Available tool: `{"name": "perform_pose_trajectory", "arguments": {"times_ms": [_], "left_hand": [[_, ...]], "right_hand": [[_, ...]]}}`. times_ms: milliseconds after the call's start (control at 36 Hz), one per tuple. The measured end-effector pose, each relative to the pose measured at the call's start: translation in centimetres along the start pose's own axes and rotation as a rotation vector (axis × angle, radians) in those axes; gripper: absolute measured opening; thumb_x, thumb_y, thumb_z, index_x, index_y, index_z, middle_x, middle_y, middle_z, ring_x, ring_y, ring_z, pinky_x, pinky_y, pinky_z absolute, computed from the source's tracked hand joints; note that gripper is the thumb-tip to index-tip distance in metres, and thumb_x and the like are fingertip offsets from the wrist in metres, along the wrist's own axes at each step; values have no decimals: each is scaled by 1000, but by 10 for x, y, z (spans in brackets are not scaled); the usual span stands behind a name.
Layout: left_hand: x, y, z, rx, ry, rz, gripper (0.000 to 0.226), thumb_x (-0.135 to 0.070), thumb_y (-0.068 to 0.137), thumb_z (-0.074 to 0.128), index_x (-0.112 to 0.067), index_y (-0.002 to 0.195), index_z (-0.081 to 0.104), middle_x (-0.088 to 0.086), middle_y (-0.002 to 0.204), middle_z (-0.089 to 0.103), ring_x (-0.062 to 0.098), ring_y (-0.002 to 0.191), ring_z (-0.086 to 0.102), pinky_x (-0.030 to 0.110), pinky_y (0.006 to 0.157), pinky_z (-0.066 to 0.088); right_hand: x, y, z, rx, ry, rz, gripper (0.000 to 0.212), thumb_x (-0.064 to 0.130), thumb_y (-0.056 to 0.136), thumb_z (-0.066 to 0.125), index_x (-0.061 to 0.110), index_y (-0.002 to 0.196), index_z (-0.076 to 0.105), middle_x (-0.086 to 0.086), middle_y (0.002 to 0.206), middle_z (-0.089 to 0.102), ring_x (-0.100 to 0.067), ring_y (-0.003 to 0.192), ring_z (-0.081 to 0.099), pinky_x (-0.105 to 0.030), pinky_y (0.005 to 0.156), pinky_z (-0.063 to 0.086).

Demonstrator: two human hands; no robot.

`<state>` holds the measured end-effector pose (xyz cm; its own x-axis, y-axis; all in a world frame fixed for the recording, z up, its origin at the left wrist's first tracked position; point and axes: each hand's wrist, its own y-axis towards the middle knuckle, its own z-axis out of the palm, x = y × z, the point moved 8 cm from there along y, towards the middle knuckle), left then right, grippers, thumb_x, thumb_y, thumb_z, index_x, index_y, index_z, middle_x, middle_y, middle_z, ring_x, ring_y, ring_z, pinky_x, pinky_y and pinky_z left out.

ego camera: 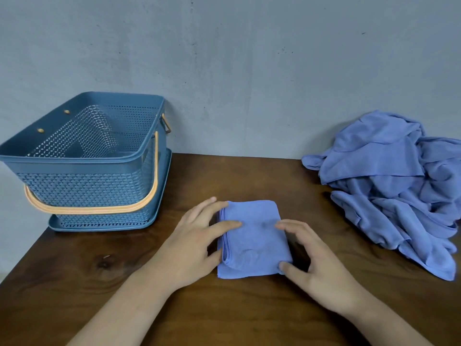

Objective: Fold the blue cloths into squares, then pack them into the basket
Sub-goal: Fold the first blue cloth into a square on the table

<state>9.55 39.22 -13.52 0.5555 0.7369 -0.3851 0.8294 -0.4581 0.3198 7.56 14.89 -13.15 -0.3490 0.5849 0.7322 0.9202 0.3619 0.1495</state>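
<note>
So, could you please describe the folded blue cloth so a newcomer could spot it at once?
On the dark wooden table, look between the blue perforated plastic basket and the crumpled heap of blue cloths. The folded blue cloth lies flat, the only neat rectangle.

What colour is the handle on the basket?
Orange. The handle hangs down across the front of the blue basket, clearest in the head view.

A folded blue cloth lies flat, nearly square, at mid-table, a crumpled pile of blue cloths is heaped well to its right, and the blue perforated basket stands upright far left, orange handle down.
</note>
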Motion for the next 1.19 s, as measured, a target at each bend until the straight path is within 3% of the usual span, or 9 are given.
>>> {"name": "perform_pose_trajectory", "arguments": {"times_ms": [111, 222, 361, 472, 583, 778, 944, 1083, 1194], "left_hand": [[-25, -2, 3, 64, -49, 175, 38, -21, 92, 60, -39, 126, 67, -22, 149, 50, 3, 149, 37, 38, 119, 38], [-20, -4, 6, 108, -288, 37, 20, -21, 104, 63, -35, 119, 66, -22, 128, 63, 10, 126, 60, 38, 101, 51], [-17, -3, 1, 95, -386, -67, 17, -24, 105, 62, -39, 112, 66, -13, 117, 71, 22, 106, 69, 51, 85, 56], [-17, -3, 4, 109, -348, -64, 5, -33, 106, 61, -36, 107, 65, -10, 108, 71, 21, 96, 68, 47, 77, 55], [-11, 0, 6, 88, -208, -73, 20, -49, 106, 54, -31, 101, 60, -11, 95, 61, 17, 83, 61, 36, 66, 51], [-13, 0, 7, 81, -121, -66, 25, -50, 106, 53, -33, 89, 46, -11, 87, 51, 15, 73, 56, 37, 63, 49], [-24, 1, -1, -38, -63, -93, 36, -61, 106, 36, -30, 92, 49, -7, 81, 53, 16, 73, 57, 38, 62, 49], [-32, 0, -15, -245, 8, -91, 35, -55, 108, 34, -29, 97, 55, -12, 82, 57, 11, 71, 58, 36, 59, 51], [-48, 4, -8, -148, -24, 87, 16, -41, 108, 55, -28, 111, 63, -19, 117, 65, 0, 120, 59, 30, 105, 47]], "right_hand": [[-1, -5, 4, -46, -59, -30, 72, 21, 89, 81, 43, 148, 46, 19, 160, 38, -9, 152, 36, -33, 120, 36], [0, -4, 8, -81, -136, -1, 68, 40, 91, 77, 45, 149, 42, 27, 160, 33, 0, 147, 38, -34, 111, 47], [2, -1, 10, -164, -177, 57, 61, 56, 92, 66, 45, 147, 42, 36, 153, 32, 4, 137, 45, -30, 103, 51], [4, -1, 11, -192, -243, 71, 66, 37, 86, 66, 41, 147, 43, 37, 152, 30, 1, 130, 50, -29, 100, 52], [2, -7, 5, -211, -230, 68, 70, 16, 82, 71, 41, 143, 47, 36, 147, 31, 3, 117, 57, -13, 78, 50], [2, -16, 1, -310, -502, 29, 29, 20, 90, 67, 32, 112, 55, 21, 100, 51, 1, 60, 44, -7, 52, 29], [1, -7, 11, -243, -553, 52, 27, 44, 96, 62, 35, 120, 52, 17, 103, 48, -2, 71, 47, -12, 56, 38], [-3, -4, 7, -214, -487, 112, 29, 28, 89, 63, 39, 110, 46, 16, 97, 47, -9, 69, 55, -22, 59, 49], [-4, -4, 5, -244, -471, 87, 33, 21, 85, 67, 38, 108, 52, 18, 90, 54, -8, 68, 57, -17, 58, 44]]}}
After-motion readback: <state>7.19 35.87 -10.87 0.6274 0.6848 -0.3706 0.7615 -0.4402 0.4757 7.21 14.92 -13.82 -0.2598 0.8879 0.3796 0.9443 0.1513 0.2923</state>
